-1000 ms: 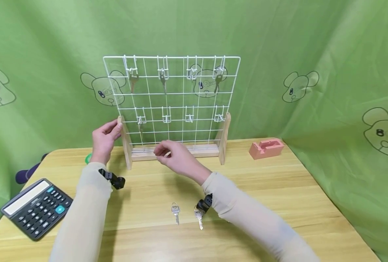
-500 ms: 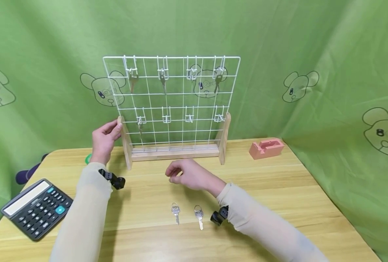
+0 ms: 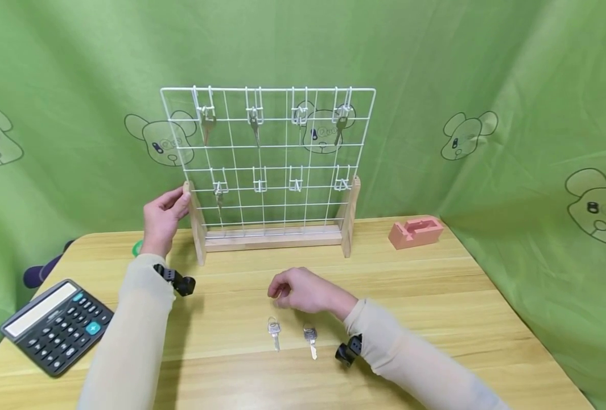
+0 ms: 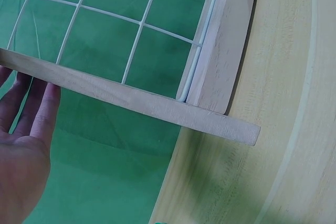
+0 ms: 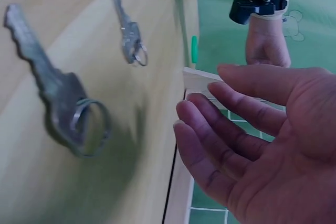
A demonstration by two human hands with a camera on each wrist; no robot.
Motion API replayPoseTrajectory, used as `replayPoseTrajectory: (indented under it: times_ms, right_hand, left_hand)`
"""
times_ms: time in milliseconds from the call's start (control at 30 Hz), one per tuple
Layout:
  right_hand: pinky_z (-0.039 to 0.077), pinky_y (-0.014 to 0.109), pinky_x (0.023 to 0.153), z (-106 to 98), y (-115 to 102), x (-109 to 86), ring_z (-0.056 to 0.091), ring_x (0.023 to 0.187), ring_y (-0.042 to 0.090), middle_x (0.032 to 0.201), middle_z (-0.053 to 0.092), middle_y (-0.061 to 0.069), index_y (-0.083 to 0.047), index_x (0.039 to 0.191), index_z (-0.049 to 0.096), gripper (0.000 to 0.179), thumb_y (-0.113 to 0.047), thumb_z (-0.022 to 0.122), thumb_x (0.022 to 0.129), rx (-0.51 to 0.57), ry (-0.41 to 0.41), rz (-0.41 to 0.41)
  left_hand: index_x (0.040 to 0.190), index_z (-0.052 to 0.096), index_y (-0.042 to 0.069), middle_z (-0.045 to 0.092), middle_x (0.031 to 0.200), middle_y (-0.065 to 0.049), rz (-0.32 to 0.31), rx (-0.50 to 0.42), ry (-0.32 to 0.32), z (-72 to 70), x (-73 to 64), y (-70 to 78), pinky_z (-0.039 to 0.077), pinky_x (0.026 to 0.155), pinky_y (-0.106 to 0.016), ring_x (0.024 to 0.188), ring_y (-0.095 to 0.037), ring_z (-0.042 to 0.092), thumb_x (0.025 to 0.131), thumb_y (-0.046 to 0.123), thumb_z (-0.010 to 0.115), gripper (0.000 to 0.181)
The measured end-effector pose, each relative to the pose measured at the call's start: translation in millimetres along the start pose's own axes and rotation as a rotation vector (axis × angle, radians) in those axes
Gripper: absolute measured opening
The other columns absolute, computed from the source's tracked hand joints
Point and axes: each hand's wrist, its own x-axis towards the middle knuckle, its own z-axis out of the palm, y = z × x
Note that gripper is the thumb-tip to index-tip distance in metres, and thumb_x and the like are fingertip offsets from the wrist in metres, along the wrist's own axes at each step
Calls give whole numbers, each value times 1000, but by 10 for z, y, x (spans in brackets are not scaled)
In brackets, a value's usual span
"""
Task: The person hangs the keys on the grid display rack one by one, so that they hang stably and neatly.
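Observation:
A white wire grid rack point(image 3: 274, 146) in a wooden stand stands at the back of the table. My left hand point(image 3: 161, 221) grips the top of the stand's left wooden upright point(image 3: 196, 228), thumb in front; the left wrist view shows its fingers against that wooden bar point(image 4: 131, 98). Keys hang on all the upper hooks and on the lower left hook point(image 3: 219, 196). Over the table my right hand point(image 3: 308, 290) hovers with loosely bent fingers and nothing in them. Just in front of it lie two silver keys with rings, a left key point(image 3: 274, 329) and a right key point(image 3: 310, 336).
On the left of the wooden table point(image 3: 436, 319) lies a dark calculator point(image 3: 59, 327). A pink tape dispenser point(image 3: 416, 232) sits at the back right. A green ring-shaped thing point(image 3: 137, 247) shows beside my left wrist. Green cloth point(image 3: 410, 57) hangs behind.
My right hand has moved from in front of the rack's lower bar toward the near side, down to just behind the two keys. My left hand has stayed on the upright.

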Motion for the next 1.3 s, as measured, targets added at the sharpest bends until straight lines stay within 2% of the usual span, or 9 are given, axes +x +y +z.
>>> replayPoseTrajectory:
  times_ms: [167,333,633,800,1067,1300]
  right_hand:
    - [55,19,77,68,50,-3,60,81,8,87,65,-4,-2,103,67,17,0,72,87,0,-55,17]
    - [54,17,76,132,63,5,59,79,6,84,63,-6,-4,100,68,15,-1,73,86,-45,-85,26]
    - [50,20,62,218,51,42,53,65,7,74,60,-6,-11,87,69,10,-1,70,85,-129,-75,53]
    - [49,21,62,244,37,74,52,64,8,72,59,-7,-12,84,68,12,-1,69,84,-167,-78,64]
    - [49,20,61,278,24,108,51,64,8,72,58,-7,-15,81,66,17,2,68,83,-188,-75,91]
    - [48,20,59,291,30,124,51,64,8,73,59,-5,-15,79,66,20,5,66,81,-198,-77,95]
  left_hand:
    - [131,59,1,58,131,-20,12,10,-5,1,9,-6,55,91,-23,108,-20,64,90,23,73,49]
    - [130,59,2,59,131,-19,12,1,2,-6,6,-12,55,90,-23,107,-19,64,90,22,73,47]
    - [130,60,3,59,131,-18,4,-23,5,1,-13,12,55,91,-23,108,-19,64,90,20,73,45]
    - [129,61,3,60,130,-18,1,-43,4,1,-14,16,55,91,-24,107,-19,65,89,19,74,44]
    - [130,60,4,59,132,-18,3,-9,-3,-7,-10,5,54,91,-23,109,-20,64,90,22,73,46]
    - [129,61,2,61,129,-18,3,-66,3,2,2,-4,55,90,-24,104,-18,65,88,19,75,46]
